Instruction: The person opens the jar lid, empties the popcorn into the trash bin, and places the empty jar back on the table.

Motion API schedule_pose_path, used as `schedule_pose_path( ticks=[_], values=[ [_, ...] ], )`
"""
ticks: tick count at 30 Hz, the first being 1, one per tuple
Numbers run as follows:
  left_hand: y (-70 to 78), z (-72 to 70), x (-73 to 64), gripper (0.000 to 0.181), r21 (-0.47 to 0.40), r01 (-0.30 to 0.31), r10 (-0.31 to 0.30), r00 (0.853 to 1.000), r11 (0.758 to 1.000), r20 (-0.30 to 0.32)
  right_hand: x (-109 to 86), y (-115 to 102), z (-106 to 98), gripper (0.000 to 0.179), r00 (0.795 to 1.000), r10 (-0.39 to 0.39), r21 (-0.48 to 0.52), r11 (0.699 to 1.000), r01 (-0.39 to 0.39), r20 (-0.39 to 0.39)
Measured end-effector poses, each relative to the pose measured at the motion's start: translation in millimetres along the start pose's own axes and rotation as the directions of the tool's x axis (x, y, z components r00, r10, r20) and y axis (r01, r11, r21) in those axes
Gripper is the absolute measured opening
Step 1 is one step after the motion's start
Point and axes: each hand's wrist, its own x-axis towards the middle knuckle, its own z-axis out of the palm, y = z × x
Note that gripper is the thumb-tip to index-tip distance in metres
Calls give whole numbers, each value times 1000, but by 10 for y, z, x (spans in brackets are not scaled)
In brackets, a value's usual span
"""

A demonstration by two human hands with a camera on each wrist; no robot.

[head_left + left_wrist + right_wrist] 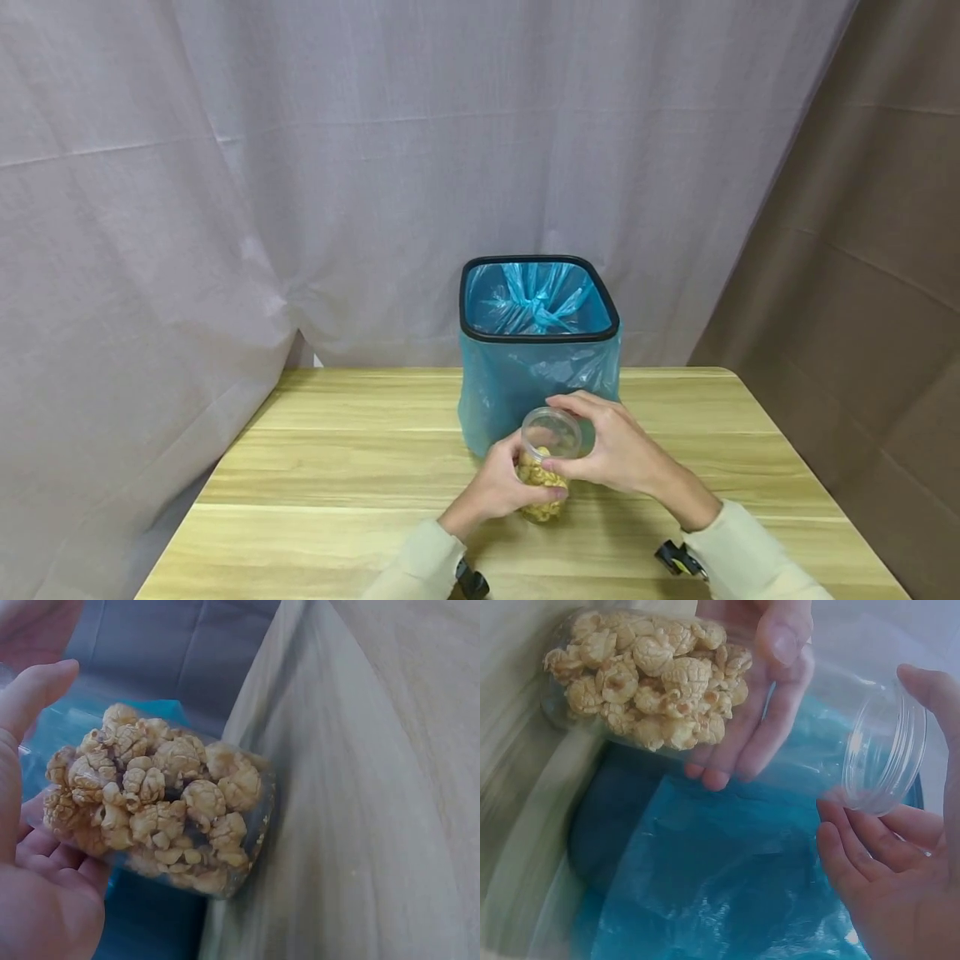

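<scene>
A clear plastic jar partly filled with caramel-coloured popcorn stands close over the table, in front of the bin. My left hand grips the jar around its side, thumb on the near side and fingers behind, as the right wrist view shows. With thumb and fingers on opposite sides, my right hand holds the jar's clear, ridged top end. The popcorn fills the lower part; above it the jar is see-through. The left fingers are partly hidden behind the jar in the head view.
Just behind the hands stands a bin with a black rim and a blue plastic liner, knotted inside. The wooden table ends at a grey curtain at the back, with a darker curtain on the right.
</scene>
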Motion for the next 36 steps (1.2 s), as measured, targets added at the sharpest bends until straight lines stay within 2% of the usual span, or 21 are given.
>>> schedule_pose_path(
  ticks=[5,8,13,20,26,31,36],
  values=[
    [90,-63,-61,61,0,16,-16,1000,1000,9,10,-53,-29,74,999,-36,19,999,36,-8],
    [134,-110,-107,62,-6,30,-30,1000,1000,10,17,-83,-50,73,998,-58,22,998,58,-7],
    [203,-187,-171,62,16,0,0,1000,1000,-9,29,-126,-68,76,997,-73,28,997,72,2],
    [300,-264,-229,61,87,-18,21,999,996,-37,63,-166,-68,72,990,-143,45,989,142,5],
    [303,-305,-287,60,162,-35,42,998,986,-40,74,-191,-67,69,987,-147,46,988,144,58],
    [309,-353,-358,69,284,-39,65,995,958,-81,86,-221,-59,70,988,-114,45,993,110,107],
    [327,-410,-383,70,418,-78,133,986,905,-103,106,-240,-51,64,989,-63,33,998,60,130]
  ],
)
